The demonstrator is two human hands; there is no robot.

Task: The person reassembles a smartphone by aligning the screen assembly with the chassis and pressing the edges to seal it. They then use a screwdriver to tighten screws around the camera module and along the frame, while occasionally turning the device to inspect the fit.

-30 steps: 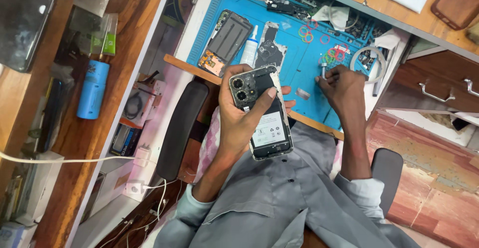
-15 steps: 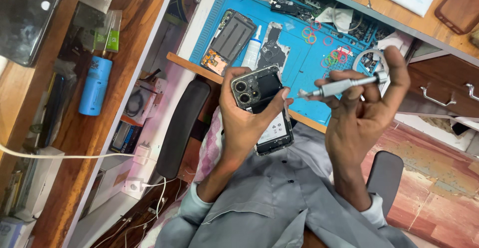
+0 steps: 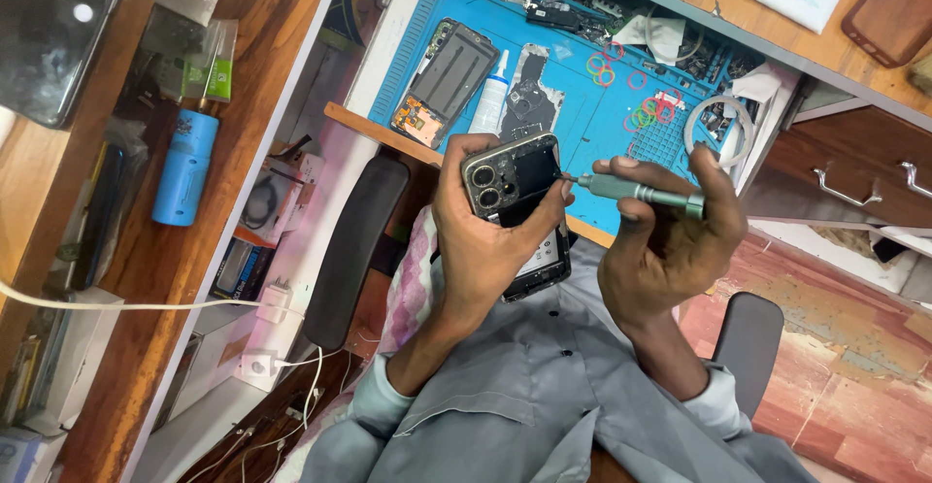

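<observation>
- The opened phone [image 3: 516, 213] sits upright in my left hand [image 3: 482, 240], raised above my lap in front of the desk edge, its camera cluster at the upper left and its dark insides facing me
- My left hand is clamped around it: thumb across the right edge, fingers curled behind the camera end
- My right hand [image 3: 665, 250] is closed on a grey-green screwdriver [image 3: 636, 192], pinched between thumb and fingertips, lying nearly level
- The screwdriver's tip touches the phone's upper right edge, just beside my left thumb
- Beyond the hands lies the blue work mat [image 3: 582, 104]; on it a second opened phone [image 3: 449, 80], a white glue bottle [image 3: 490, 104] just beside that, and a loose dark phone part [image 3: 529, 90]
- Small coloured rings [image 3: 631, 99] lie scattered further right on the mat, near a white coil [image 3: 716, 124]
- To my left, a blue cylinder [image 3: 184, 167] lies on the wooden shelf [image 3: 126, 328], and a white cable [image 3: 126, 305] runs to a charger [image 3: 275, 301]
</observation>
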